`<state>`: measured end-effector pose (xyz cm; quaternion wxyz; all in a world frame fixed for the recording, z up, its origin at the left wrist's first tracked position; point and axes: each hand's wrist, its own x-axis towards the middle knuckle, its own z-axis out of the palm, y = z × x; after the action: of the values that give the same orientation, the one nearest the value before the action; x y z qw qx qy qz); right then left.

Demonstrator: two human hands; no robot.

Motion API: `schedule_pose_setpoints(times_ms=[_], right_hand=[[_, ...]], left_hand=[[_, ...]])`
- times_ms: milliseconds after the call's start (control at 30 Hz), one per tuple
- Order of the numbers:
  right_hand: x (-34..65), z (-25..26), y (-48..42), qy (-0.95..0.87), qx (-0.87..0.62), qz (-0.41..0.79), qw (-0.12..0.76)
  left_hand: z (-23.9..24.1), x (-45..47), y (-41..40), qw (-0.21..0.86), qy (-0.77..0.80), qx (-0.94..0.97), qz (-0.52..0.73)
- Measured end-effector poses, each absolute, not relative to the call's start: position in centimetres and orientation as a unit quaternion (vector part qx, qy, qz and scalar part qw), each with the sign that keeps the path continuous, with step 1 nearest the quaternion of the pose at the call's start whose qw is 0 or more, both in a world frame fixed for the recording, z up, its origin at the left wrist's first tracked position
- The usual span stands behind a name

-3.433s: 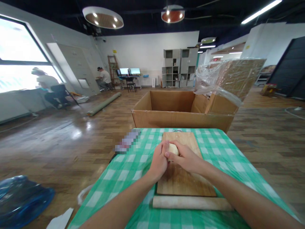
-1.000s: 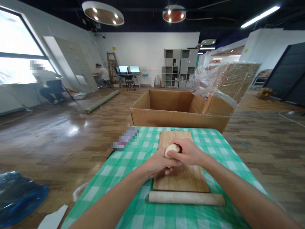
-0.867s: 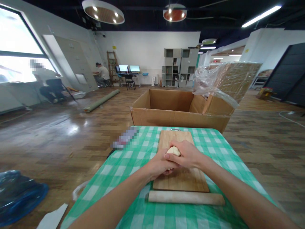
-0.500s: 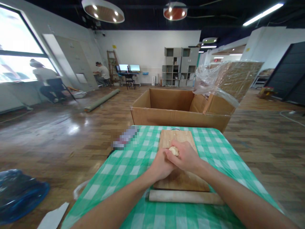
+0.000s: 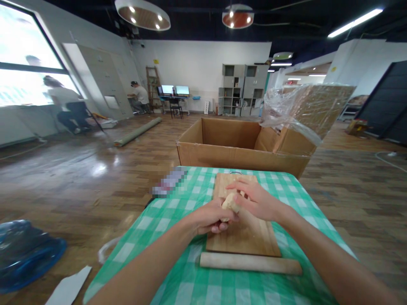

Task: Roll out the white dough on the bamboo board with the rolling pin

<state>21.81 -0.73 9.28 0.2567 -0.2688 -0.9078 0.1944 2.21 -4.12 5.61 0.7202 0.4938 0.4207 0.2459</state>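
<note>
You have one lump of dough (image 5: 229,201), one cutting board (image 5: 244,237) and one rolling pin (image 5: 250,263) before you. At twelve o'clock stands one open cardboard box (image 5: 235,146); at ten o'clock sit two people (image 5: 65,103).

A pale, cream-coloured lump of dough (image 5: 229,201), elongated and slightly lumpy, is held just above the wooden cutting board (image 5: 251,237), over its left half toward the far edge of the desk. Only its upper part shows; the rest is hidden between the palms.
</note>
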Motion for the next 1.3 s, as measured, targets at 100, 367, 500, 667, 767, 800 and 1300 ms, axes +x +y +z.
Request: schedule_pose_setpoints(times_ms=[100, 367, 500, 667, 767, 800, 1300], right_hand=[[22.0, 10.1, -2.0, -0.950, -0.215, 0.130, 0.185], [19.7, 6.7, -2.7, -0.952, -0.284, -0.073, 0.081], [20.0, 6.3, -2.1, -0.944, -0.316, -0.064, 0.069], [21.0, 7.0, -1.2, -0.940, -0.332, -0.002, 0.075], [21.3, 7.1, -0.8, -0.946, -0.311, 0.021, 0.095], [21.4, 7.2, -0.7, -0.946, -0.307, 0.028, 0.101], [20.9, 5.8, -0.6, -0.865, -0.352, 0.282, 0.220]], left_hand=[[5.4, 2.2, -4.1, 0.705, 0.437, 0.511, 0.227], [5.4, 2.9, -4.8, 0.695, 0.428, 0.550, 0.176], [5.2, 3.1, -4.8, 0.671, 0.444, 0.566, 0.179], [5.5, 3.1, -4.8, 0.672, 0.426, 0.577, 0.186], [5.8, 2.6, -4.7, 0.685, 0.416, 0.569, 0.187], [5.9, 2.5, -4.7, 0.691, 0.411, 0.564, 0.188], [3.4, 3.0, -3.7, 0.540, 0.496, 0.584, 0.348]])
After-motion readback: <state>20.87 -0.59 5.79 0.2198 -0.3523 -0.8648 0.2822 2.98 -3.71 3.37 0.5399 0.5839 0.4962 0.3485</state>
